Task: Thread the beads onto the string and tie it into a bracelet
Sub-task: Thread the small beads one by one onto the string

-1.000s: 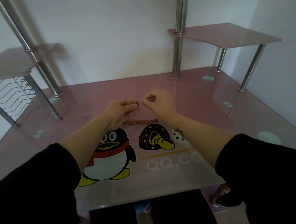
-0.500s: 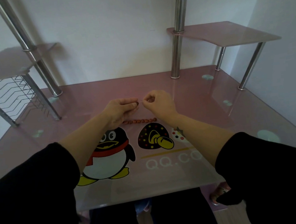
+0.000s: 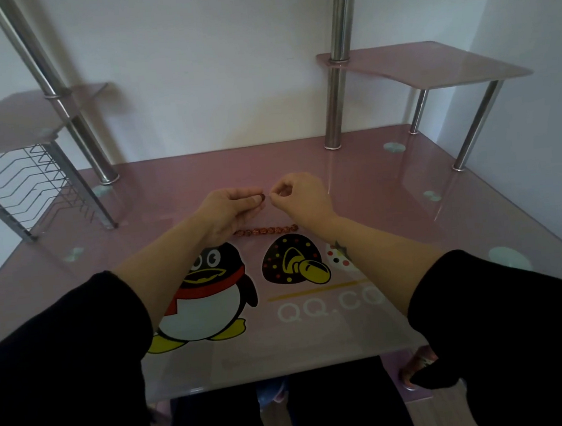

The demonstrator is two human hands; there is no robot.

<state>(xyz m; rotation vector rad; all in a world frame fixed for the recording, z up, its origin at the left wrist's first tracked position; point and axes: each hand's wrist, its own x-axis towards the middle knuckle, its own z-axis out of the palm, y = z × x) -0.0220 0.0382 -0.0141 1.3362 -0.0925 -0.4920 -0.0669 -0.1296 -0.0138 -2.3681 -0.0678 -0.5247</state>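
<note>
Bench (image 3: 372, 176) of pink glass fills the view, printed with a cartoon penguin (image 3: 204, 289) and white lettering (image 3: 326, 306) reading "QQ.CO", the rest hidden by an arm. Left hand (image 3: 231, 210) and right hand (image 3: 302, 197) meet just above it. A row of beads (image 3: 266, 230) lies below them, close for picking. Left fingers pinch one bead (image 3: 262, 197); right fingers pinch shut, probably on the string, which is too thin to see.

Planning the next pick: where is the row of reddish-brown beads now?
Head view, centre: the row of reddish-brown beads lies on the pink glass desk, just nearer than the left hand and right hand, beyond the printed black penguin and spotted mushroom.
</note>
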